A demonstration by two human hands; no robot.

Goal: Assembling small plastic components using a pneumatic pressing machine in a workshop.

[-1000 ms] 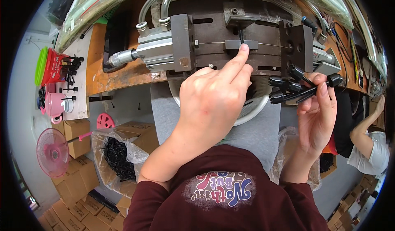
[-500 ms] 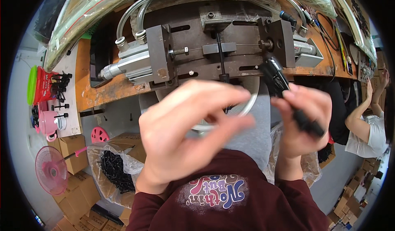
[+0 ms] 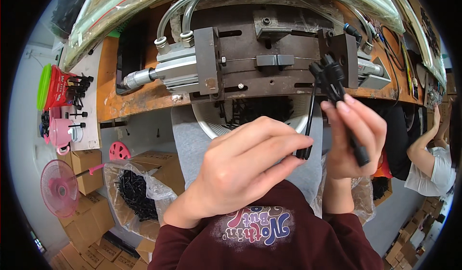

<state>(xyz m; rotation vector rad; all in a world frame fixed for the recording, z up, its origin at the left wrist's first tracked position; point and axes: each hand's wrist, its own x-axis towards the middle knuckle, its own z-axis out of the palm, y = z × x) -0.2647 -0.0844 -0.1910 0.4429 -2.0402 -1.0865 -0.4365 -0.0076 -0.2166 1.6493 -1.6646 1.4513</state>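
My left hand [image 3: 240, 161] pinches the thick lower end of a slim black rod [image 3: 312, 113] between thumb and fingertips. The rod stands nearly upright, its top beside a bundle of similar black rods [image 3: 332, 82]. My right hand [image 3: 358, 135] is closed round that bundle, whose thick heads point up and away from me. Just beyond both hands is a dark metal bench fixture [image 3: 250, 80] with two small grey jaw blocks [image 3: 274, 60] at its middle. No rod stands between the jaws. Under the fixture, a white basket [image 3: 204, 125] holds many black rods.
Pneumatic cylinders [image 3: 180, 70] with clear hoses flank the fixture on the wooden bench [image 3: 144, 104]. At left are a red package [image 3: 57, 89], a pink pot [image 3: 60, 131], a pink fan [image 3: 60, 189] and a lined box of black rods [image 3: 137, 193]. Another person [image 3: 430, 166] sits at far right.
The black rod that stood at the fixture's jaws is gone from there. My left hand, spread and blurred before, has moved right and now pinches a rod beside the bundle. The whole view shifted slightly.
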